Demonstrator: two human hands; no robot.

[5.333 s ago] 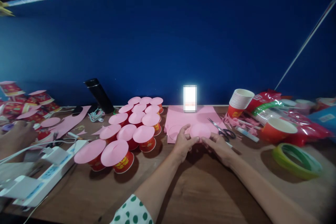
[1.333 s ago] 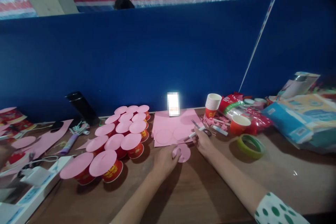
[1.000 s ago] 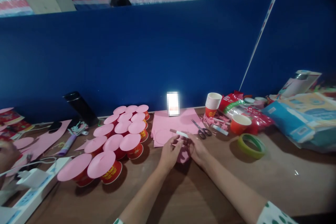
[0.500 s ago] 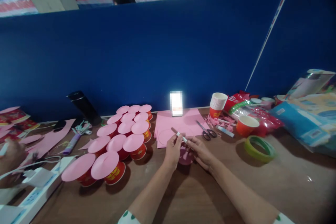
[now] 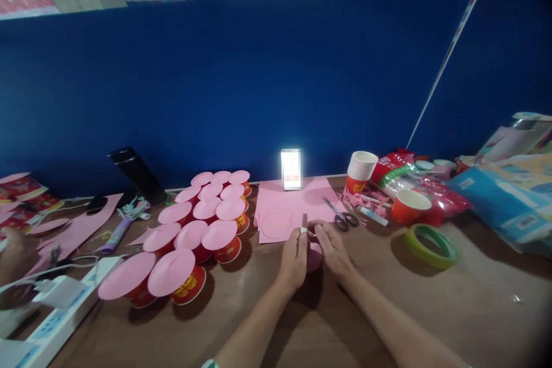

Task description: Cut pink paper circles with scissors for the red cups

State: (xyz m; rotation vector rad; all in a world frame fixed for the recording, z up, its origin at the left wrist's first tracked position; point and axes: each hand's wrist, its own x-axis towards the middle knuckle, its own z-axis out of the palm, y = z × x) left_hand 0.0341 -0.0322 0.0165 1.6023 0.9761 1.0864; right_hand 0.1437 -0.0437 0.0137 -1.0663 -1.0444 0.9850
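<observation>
Two grips close together at the near edge of the pink sheets (image 5: 317, 191). My left grip (image 5: 294, 261) is closed around a pen (image 5: 304, 223), brown end up, probably upright to keep it off the paper. My right grip (image 5: 333, 246) is curled just beside it; can't tell whether it pinches anything. The pink disc (image 5: 314, 259) sits between and behind my grips, partly hidden; can't tell which one supports it. Scissors (image 5: 341, 215) lie just right of the sheets, presumably for easy reach. Capped cups (image 5: 188, 286) stand rim down on the left, likely for steady footing, in rows off the work spot; their pink tops stick out past the cup sides, so those edges would be easy to bump.

Most room is near me, on bare bench (image 5: 371, 328), and near right, past the tape roll (image 5: 431, 246). Far side stops at the blue partition (image 5: 259, 80). Left is tight: cups, then power strip (image 5: 81, 305), then a co-worker's hand (image 5: 17, 253).
</observation>
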